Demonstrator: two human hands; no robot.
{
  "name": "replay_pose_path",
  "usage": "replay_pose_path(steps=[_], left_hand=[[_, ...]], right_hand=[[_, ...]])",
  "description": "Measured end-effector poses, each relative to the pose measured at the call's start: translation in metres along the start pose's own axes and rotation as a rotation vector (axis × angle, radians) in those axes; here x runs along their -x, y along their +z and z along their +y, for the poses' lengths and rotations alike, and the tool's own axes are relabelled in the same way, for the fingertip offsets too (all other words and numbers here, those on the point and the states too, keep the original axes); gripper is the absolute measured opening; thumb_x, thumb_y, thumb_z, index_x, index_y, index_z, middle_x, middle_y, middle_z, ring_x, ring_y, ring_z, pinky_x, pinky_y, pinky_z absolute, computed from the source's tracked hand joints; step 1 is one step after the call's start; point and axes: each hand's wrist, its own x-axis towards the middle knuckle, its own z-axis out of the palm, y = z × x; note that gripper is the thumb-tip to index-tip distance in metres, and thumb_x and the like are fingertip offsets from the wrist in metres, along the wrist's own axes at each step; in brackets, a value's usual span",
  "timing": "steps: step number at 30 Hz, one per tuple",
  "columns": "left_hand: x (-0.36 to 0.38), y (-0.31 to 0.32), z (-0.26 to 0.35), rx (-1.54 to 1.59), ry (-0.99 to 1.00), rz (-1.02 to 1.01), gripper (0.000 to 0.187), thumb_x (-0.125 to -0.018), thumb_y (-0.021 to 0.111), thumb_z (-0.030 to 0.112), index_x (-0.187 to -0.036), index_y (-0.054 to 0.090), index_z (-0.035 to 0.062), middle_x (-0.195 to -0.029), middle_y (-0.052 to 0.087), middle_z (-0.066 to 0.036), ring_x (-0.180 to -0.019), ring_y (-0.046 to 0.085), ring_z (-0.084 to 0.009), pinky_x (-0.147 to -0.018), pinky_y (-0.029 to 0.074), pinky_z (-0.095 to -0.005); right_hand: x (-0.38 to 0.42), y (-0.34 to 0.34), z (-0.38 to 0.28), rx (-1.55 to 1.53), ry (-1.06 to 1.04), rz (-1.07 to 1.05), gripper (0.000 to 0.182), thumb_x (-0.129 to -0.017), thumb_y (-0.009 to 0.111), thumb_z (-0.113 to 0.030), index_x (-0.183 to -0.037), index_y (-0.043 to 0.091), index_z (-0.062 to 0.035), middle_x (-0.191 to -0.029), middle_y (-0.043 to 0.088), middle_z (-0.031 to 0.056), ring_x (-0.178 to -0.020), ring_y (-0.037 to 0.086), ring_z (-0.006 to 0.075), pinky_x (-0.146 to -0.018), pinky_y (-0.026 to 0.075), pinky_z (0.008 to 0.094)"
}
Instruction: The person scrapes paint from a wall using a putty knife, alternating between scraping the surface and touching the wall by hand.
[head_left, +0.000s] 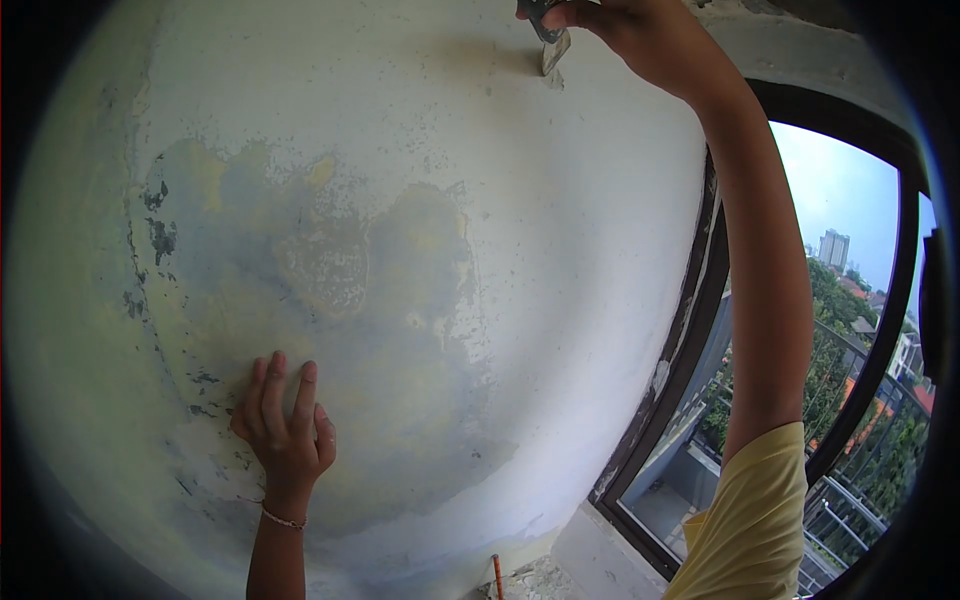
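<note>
My right hand (pixel 625 35) is raised to the top of the view, its fingers closed around the dark handle of a scraper (pixel 555 52). The scraper's blade meets the white upper part of the wall (pixel 590 230), with a small chipped spot at its edge. Lower down on the left, my left hand (pixel 283 425) rests against the wall with its fingers spread and nothing in it. Above that hand lies a large bare patch (pixel 415 245) of grey and yellowish surface, where the white coat is gone.
A dark-framed window (pixel 720 300) stands right of the wall, beside my right arm; a railing, trees and buildings show through it. Below, an orange stick-like thing (pixel 497 575) stands near rubble (pixel 535 582). Dark flaked spots (pixel 160 238) mark the wall at left.
</note>
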Motion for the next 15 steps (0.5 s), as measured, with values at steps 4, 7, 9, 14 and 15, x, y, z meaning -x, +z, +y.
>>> replay_pose_path(steps=[4,7,9,14,15], left_hand=[[-0.001,-0.001,0.0,0.008,0.006,-0.001,0.045,-0.103,0.043,0.025,-0.146,0.054,0.0158,-0.151,0.048,-0.013,-0.141,0.045,-0.0334,-0.107,0.031,-0.0483],[0.001,0.0,0.0,0.0,-0.009,-0.002,0.045,-0.103,0.042,0.026,-0.145,0.055,0.0159,-0.151,0.049,-0.013,-0.14,0.046,-0.0333,-0.108,0.031,-0.0483],[0.001,0.0,0.0,0.006,-0.006,-0.004,0.045,-0.104,0.042,0.026,-0.145,0.055,0.0157,-0.152,0.049,-0.012,-0.14,0.046,-0.0333,-0.109,0.03,-0.0484],[0.001,-0.001,0.0,0.011,-0.001,-0.011,0.045,-0.104,0.042,0.025,-0.145,0.055,0.0153,-0.152,0.048,-0.012,-0.141,0.045,-0.0335,-0.109,0.031,-0.049],[0.0,-0.001,0.0,0.008,-0.006,-0.011,0.045,-0.103,0.042,0.025,-0.145,0.055,0.0152,-0.152,0.048,-0.012,-0.141,0.045,-0.0335,-0.109,0.031,-0.049]], right_hand=[[0.003,0.011,0.013,0.104,0.053,-0.053,0.024,-0.09,0.063,0.008,-0.111,0.059,-0.0033,-0.091,0.064,0.0066,-0.086,0.06,0.0177,-0.082,0.05,0.034],[0.001,0.007,0.007,0.116,0.034,-0.048,0.025,-0.091,0.064,0.007,-0.112,0.059,-0.0045,-0.092,0.065,0.0077,-0.086,0.06,0.0188,-0.083,0.05,0.0353],[-0.002,0.002,-0.001,0.072,-0.029,-0.009,0.025,-0.091,0.064,0.006,-0.113,0.059,-0.0051,-0.093,0.065,0.008,-0.086,0.06,0.0193,-0.083,0.05,0.0357],[0.006,0.016,0.023,0.081,0.234,-0.123,0.024,-0.091,0.064,0.007,-0.111,0.058,-0.0047,-0.093,0.064,0.0069,-0.087,0.061,0.0189,-0.083,0.05,0.0351],[0.006,0.014,0.02,0.087,0.229,-0.121,0.024,-0.091,0.064,0.007,-0.111,0.058,-0.0047,-0.093,0.064,0.0069,-0.087,0.061,0.0189,-0.083,0.05,0.0351]])
